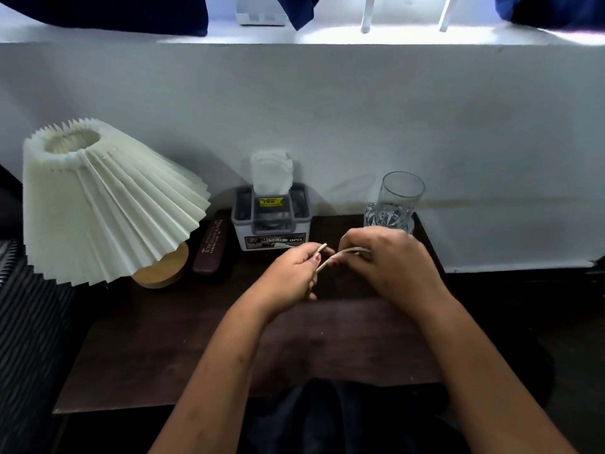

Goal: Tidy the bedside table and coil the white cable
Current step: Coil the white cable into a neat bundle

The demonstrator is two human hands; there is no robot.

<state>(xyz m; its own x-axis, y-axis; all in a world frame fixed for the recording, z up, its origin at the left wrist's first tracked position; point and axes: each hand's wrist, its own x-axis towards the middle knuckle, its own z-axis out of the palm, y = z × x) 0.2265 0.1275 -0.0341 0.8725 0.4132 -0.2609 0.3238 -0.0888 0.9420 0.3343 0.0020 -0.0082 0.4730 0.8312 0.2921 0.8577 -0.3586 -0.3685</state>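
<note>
Both hands hold the white cable [329, 260] above the middle of the dark wooden bedside table [163, 348]. My left hand [291, 273] pinches folded strands of it, with a short end poking up past the fingers. My right hand [389, 260] is closed over the other part of the cable, which bends between the two hands. Most of the cable is hidden inside the fists.
A pleated cream lamp [101, 204] on a wooden base leans at the back left. Beside it lies a dark maroon glasses case [211, 247], then a grey tissue box [271, 217]. A clear glass [394, 201] stands at the back right against the white wall.
</note>
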